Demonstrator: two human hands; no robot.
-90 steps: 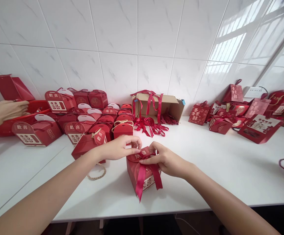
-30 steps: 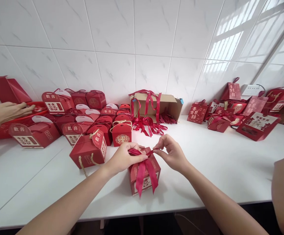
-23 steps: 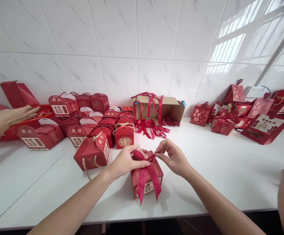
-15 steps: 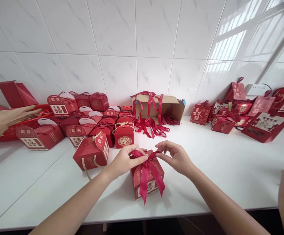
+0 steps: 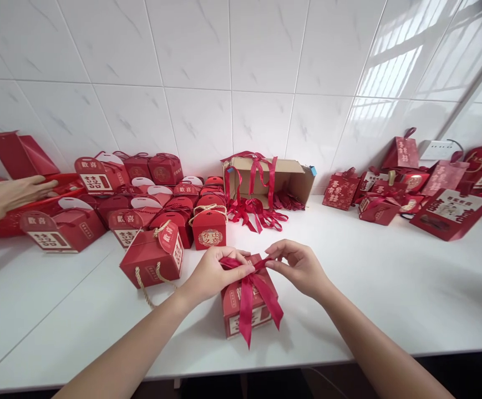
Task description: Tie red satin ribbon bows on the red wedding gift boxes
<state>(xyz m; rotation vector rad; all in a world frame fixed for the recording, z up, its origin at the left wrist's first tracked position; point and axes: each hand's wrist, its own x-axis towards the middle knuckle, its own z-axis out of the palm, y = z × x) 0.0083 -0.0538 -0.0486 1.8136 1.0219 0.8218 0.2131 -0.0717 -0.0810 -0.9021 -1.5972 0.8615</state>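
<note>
The ribbon (image 5: 247,310) has swung its tails rightward — left hand (image 5: 219,271) and right hand (image 5: 297,267) pinching it (atop the red box (image 5: 260,315))

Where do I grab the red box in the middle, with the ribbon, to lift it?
Probably low on the box, one palm from each side: it stands upright with flat walls, while the ribbon hangs down the front and the left hand and right hand pinch it on top.

The head view looked forward and down across the white table (image 5: 374,293) — the left hand (image 5: 218,271) and right hand (image 5: 299,266) near, just below its middle, the tiled wall (image 5: 199,50) farther off, straight ahead.
</note>
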